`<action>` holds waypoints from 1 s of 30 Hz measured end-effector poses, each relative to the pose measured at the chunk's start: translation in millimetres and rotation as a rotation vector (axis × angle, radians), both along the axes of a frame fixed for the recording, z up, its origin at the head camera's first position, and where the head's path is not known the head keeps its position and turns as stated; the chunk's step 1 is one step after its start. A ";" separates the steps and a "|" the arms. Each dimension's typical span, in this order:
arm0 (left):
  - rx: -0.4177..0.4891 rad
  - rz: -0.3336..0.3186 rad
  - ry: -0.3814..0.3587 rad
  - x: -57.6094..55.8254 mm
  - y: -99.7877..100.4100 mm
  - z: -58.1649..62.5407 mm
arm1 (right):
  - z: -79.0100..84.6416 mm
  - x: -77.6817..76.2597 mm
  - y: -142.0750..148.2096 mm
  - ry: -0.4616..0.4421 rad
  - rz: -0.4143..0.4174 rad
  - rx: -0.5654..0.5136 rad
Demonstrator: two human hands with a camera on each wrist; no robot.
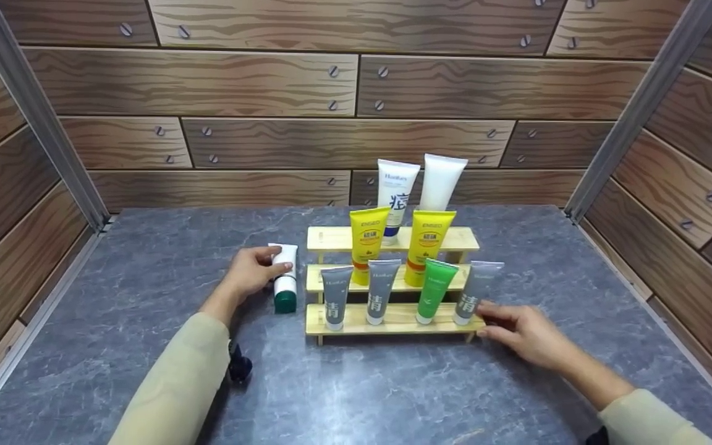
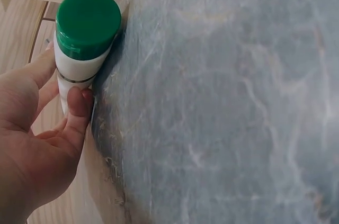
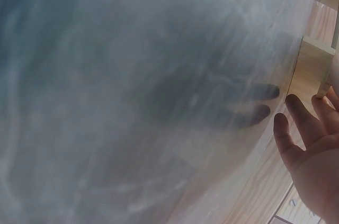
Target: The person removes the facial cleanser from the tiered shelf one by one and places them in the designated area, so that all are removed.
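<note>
My left hand [image 1: 250,272] pinches a white squeeze tube with a green cap [image 1: 285,285] between thumb and fingers, left of the three-step wooden rack [image 1: 393,327]. In the left wrist view, the tube's green cap [image 2: 88,23] faces the camera. At the rack's lower right corner, my right hand [image 1: 532,334] grips the end of the bottom step with thumb and fingers. The right wrist view shows several fingertips by the rack's wooden end [image 3: 312,65]; the thumb is hidden there. Nearest that hand stands a grey tube [image 1: 478,293].
On the bottom step, two more grey tubes [image 1: 335,296] and a green tube [image 1: 436,292] stand caps down. Yellow tubes [image 1: 368,244] occupy the middle step, white tubes [image 1: 442,182] the top one. Behind the grey marbled table [image 1: 164,259] rises a wood-patterned wall [image 1: 269,142].
</note>
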State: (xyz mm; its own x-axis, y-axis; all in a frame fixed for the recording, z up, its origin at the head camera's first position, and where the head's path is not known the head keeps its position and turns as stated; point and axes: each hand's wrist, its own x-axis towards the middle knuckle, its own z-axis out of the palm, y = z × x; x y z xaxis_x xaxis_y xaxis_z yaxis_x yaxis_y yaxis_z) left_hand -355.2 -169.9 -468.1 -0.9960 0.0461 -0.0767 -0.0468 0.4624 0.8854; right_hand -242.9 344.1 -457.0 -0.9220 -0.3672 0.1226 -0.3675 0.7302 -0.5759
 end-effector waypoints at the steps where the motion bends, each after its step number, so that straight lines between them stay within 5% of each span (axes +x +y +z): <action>1: 0.004 0.003 0.000 0.4 -0.6 -0.1 | 0.7 -0.4 -0.3 -0.003 0.001 0.001; 20: -0.036 -0.002 0.035 8.6 -4.3 9.5 | -1.3 1.0 -0.9 0.034 0.014 -0.006; 25: -0.051 -0.005 0.010 12.5 -10.9 23.4 | -3.1 0.4 -0.6 0.031 0.014 -0.006; 30: -0.069 -0.027 0.064 19.1 -16.7 47.4 | -3.0 -0.3 0.6 0.018 0.009 -0.001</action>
